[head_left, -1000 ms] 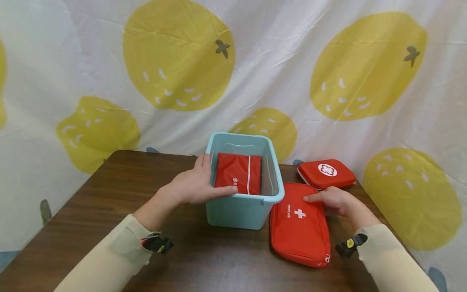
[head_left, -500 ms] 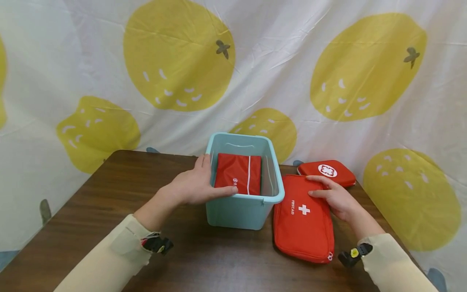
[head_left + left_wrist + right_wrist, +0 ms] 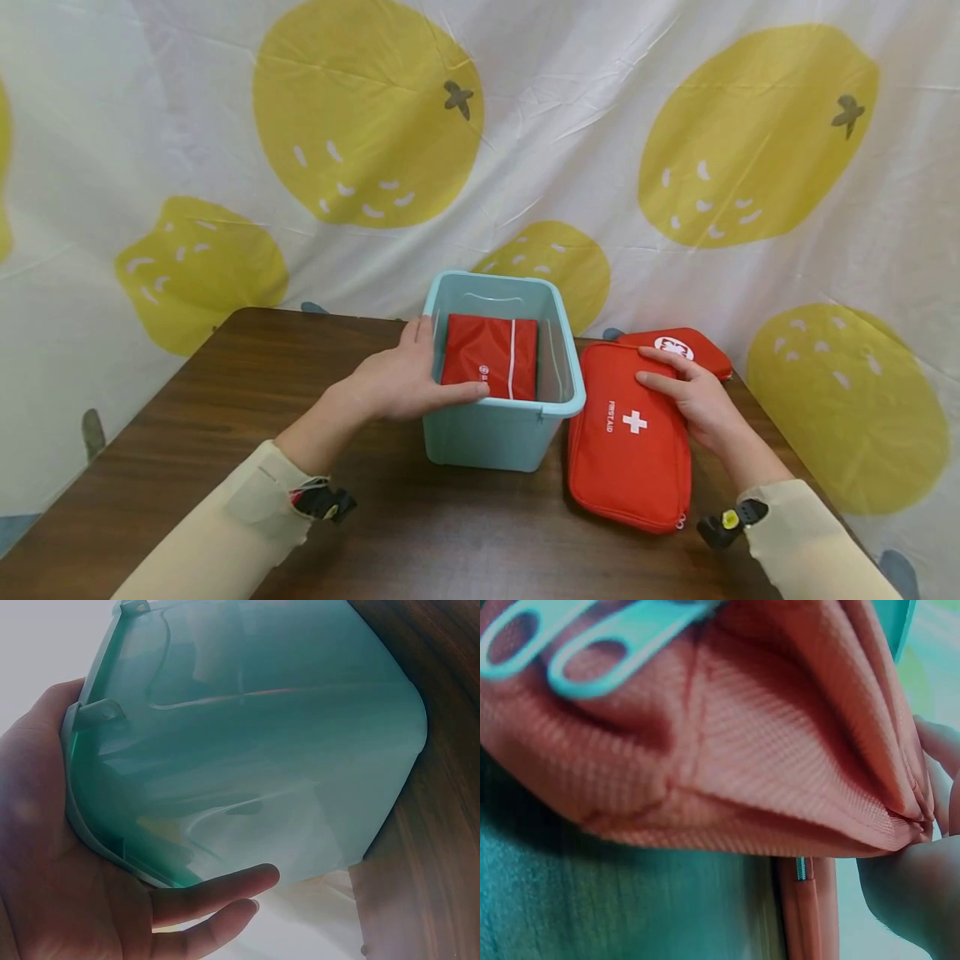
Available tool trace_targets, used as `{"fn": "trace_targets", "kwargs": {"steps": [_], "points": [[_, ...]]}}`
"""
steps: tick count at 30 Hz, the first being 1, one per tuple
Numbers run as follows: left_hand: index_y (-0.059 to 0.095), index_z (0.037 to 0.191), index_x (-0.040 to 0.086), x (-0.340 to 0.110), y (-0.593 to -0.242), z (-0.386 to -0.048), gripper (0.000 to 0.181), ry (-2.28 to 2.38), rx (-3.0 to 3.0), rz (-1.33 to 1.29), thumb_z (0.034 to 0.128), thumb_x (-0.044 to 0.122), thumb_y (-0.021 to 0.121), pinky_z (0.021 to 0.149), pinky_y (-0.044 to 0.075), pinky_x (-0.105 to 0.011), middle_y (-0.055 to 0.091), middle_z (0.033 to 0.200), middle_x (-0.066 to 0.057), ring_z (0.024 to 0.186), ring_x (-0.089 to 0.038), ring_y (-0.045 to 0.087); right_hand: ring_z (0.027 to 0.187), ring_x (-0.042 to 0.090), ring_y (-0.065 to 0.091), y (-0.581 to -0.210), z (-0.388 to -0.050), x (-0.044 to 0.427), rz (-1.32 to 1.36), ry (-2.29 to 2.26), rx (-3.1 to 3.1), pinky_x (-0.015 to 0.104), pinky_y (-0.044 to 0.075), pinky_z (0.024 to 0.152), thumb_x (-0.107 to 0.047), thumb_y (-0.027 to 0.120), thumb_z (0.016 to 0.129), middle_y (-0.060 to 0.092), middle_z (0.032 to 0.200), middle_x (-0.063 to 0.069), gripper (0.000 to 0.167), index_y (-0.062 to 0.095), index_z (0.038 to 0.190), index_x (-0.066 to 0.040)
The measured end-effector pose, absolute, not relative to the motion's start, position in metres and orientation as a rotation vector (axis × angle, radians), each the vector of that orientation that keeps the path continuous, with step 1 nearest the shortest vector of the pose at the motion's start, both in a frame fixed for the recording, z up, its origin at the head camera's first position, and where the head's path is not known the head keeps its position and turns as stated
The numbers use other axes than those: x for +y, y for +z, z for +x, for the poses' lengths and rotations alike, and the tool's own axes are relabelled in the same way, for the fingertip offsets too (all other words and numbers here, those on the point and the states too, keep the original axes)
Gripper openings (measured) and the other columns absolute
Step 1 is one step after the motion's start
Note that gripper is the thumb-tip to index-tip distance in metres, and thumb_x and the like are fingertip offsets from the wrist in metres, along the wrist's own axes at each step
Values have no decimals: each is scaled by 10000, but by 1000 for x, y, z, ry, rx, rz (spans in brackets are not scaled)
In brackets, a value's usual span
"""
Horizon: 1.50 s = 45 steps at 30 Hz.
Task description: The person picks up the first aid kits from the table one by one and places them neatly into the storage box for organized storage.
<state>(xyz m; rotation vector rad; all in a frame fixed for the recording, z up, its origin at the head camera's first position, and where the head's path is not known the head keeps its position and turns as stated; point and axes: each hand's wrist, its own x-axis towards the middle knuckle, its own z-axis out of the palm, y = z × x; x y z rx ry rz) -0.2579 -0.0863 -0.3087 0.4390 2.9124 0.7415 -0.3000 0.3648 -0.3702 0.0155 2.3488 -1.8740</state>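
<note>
My left hand (image 3: 397, 375) holds the near-left corner of a light blue plastic bin (image 3: 480, 437). Its thumb lies over the front rim, and two fingers extend along the outer wall (image 3: 300, 787) in the left wrist view. Inside the bin lies a folded red pouch (image 3: 480, 350) with a white stripe. My right hand (image 3: 701, 400) grips the right edge of a red first aid bag (image 3: 626, 467) marked with a white cross, thumb on top. The bag's underside and zip pulls (image 3: 592, 656) show close up in the right wrist view; some fingers are hidden there.
A smaller red hard-shell case (image 3: 708, 354) with a white round emblem sits at the table's back right, partly covered by the first aid bag from above. Behind the brown wooden table (image 3: 375, 533) hangs a white curtain (image 3: 555, 108) with yellow fruit prints.
My right hand has shifted its hold, and the first aid bag has moved away from me and slightly right, now overlapping the hard-shell case in view. My left hand and the bin stay put.
</note>
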Motion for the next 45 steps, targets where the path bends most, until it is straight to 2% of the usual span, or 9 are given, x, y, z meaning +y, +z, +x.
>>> {"fn": "trace_targets", "kwargs": {"steps": [3, 8, 20, 30, 39, 45], "points": [[105, 1713, 70, -86, -309, -258, 1334, 740, 2911, 438, 824, 893, 664, 893, 650, -466, 324, 1655, -143, 1222, -325, 635, 959, 121, 775, -369, -300, 365, 31, -1899, 2363, 323, 666, 871, -335, 777, 1044, 475, 1417, -31, 635, 528, 1629, -320], [94, 1720, 72, -86, -309, -258, 1347, 738, 2907, 439, 820, 897, 662, 894, 652, -470, 310, 1671, -144, 1231, -329, 635, 929, 117, 767, -359, -301, 369, 32, -1984, 2349, 320, 670, 832, -302, 801, 1028, 544, 1324, -86, 625, 556, 1603, -328], [102, 1711, 76, -86, -311, -259, 1340, 747, 2910, 441, 817, 901, 663, 891, 652, -462, 328, 1646, -136, 1217, -320, 637, 893, 96, 767, -337, -295, 375, -36, -2171, 2282, 288, 669, 792, -224, 815, 1014, 615, 1290, -84, 586, 608, 1557, -298], [109, 1704, 76, -86, -309, -257, 1336, 748, 2915, 443, 814, 902, 668, 871, 648, -449, 339, 1632, -133, 1218, -317, 637, 910, 106, 776, -315, -291, 380, -64, -2302, 2210, 297, 673, 787, -169, 796, 1021, 597, 1333, -67, 596, 594, 1572, -276], [123, 1700, 61, -86, -308, -256, 1328, 746, 2923, 446, 821, 891, 671, 865, 648, -445, 354, 1616, -135, 1220, -315, 636, 898, 115, 786, -296, -289, 379, -149, -2414, 2143, 305, 675, 767, -82, 763, 1029, 653, 1279, -70, 525, 659, 1511, -262], [128, 1697, 60, -86, -308, -256, 1326, 740, 2928, 444, 819, 895, 669, 864, 645, -442, 359, 1607, -131, 1200, -311, 645, 932, 114, 766, -281, -286, 380, -159, -2442, 2153, 299, 675, 766, -98, 764, 1029, 609, 1320, -54, 539, 645, 1530, -257]]}}
